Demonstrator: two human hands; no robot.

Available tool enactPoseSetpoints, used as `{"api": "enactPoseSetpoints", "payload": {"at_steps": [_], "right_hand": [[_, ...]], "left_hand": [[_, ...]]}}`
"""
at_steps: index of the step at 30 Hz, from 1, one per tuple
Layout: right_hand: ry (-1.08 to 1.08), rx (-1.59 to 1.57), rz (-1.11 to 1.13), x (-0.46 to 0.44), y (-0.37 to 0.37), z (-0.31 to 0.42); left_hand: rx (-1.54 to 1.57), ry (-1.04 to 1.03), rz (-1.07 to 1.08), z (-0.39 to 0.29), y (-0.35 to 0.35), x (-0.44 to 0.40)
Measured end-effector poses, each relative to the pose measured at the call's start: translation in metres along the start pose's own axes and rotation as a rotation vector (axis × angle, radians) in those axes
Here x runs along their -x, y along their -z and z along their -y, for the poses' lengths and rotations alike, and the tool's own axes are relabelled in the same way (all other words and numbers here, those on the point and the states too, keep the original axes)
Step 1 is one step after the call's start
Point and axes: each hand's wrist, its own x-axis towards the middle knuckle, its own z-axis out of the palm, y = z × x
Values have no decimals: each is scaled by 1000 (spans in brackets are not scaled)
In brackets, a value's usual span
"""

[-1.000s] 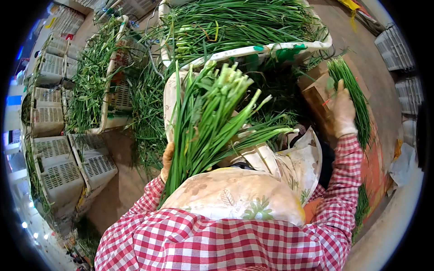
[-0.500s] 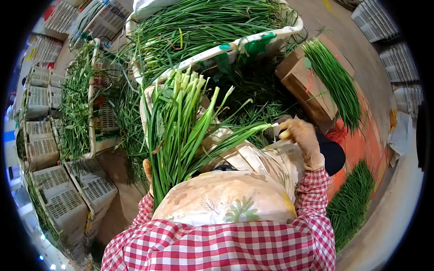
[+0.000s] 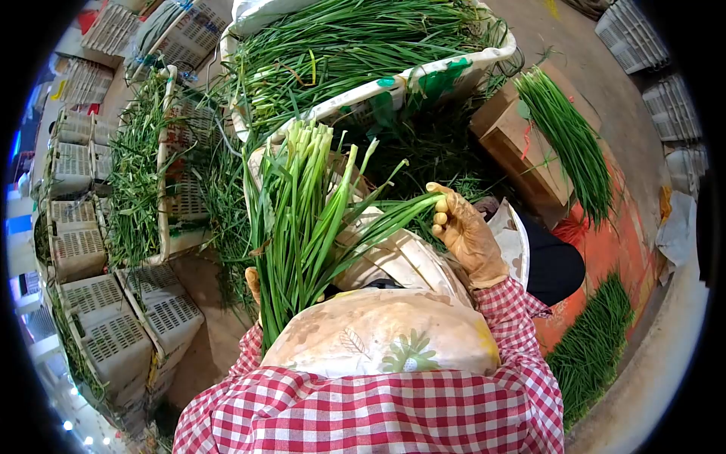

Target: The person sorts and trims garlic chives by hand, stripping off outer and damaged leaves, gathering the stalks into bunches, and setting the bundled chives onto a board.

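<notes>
A thick bunch of garlic chives rests upright against my lap, pale cut ends at the top. My left hand wraps round the bunch from the left; only some fingers show, the rest hidden behind leaves. A few stems fan out to the right, and my right hand, in what looks like a thin soiled glove, pinches their pale ends between thumb and fingers. Under the bunch lies a stained pale apron with a leaf print.
Ahead stands a white crate heaped with long chives. A bundle with a red tie lies on a cardboard box at right. More greens lie lower right. Plastic baskets and a crate of loose trimmings line the left.
My right hand has moved left and slightly up, closer to the bunch, still at the stem ends and turned so its fingers show more clearly. My left hand stays at the bunch.
</notes>
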Motion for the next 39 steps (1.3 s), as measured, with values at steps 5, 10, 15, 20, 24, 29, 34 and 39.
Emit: {"api": "enactPoseSetpoints", "payload": {"at_steps": [5,10,15,20,24,29,34,39], "right_hand": [[-30,-101,-74,-19,-9,-10],[98,71,-63,-26,-31,-4],[558,104,-90,-49,-12,57],[789,41,-224,-50,19,117],[877,281,-580,-50,12,139],[923,808,-298,-48,-26,135],[525,765,229,-24,-83,102],[697,1955,-270,-37,-76,88]], "left_hand": [[100,-36,33,12,-26,-17],[114,-23,76,8,-16,-13],[-2,-77,-66,-5,-1,-1],[132,37,0,1,-15,-10],[82,-5,-57,4,-16,-14],[133,-30,162,-9,16,-6],[266,-123,-6,0,5,-3],[285,-75,122,1,4,-4]]}}
